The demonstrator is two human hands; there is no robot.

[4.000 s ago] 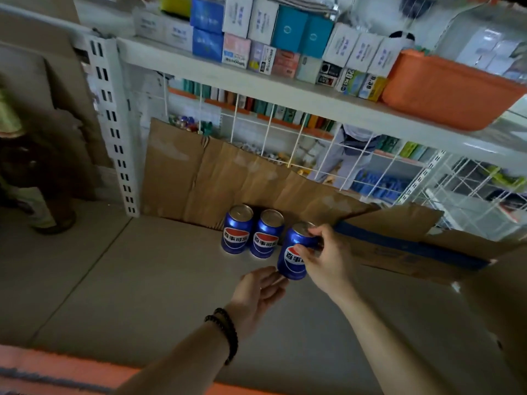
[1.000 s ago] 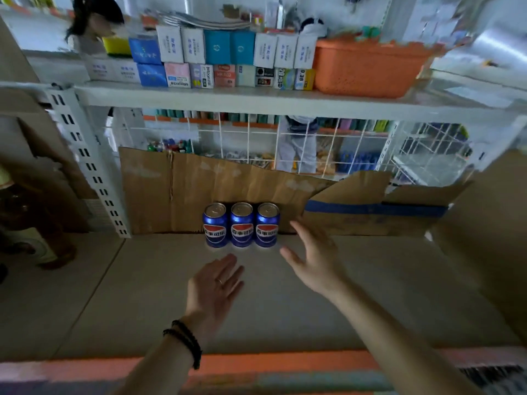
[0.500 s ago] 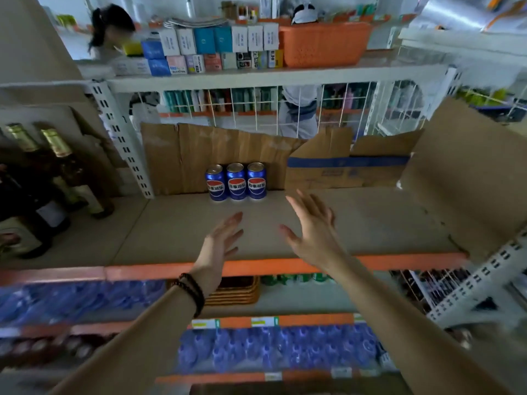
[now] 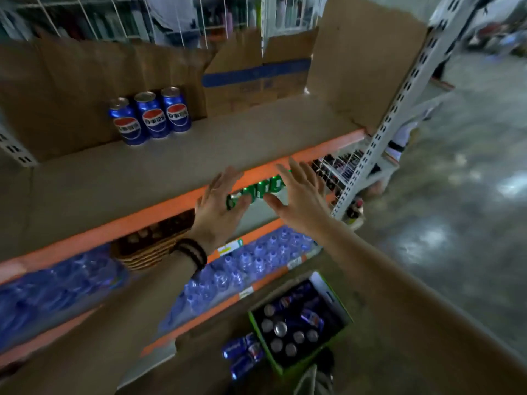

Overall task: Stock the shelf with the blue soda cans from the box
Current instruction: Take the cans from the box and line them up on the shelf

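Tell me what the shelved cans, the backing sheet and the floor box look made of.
Cans: likely aluminium, glossy blue print, bare silvery tops. Backing sheet: brown corrugated cardboard, matte, creased. Box: seemingly printed cardboard, green outside, pale inside flap.

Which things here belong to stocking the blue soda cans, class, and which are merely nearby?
Belong to the job:
three blue cans on the shelf
box of cans
left hand, right hand, both empty

Merely nearby:
green cans
water bottles
wicker basket
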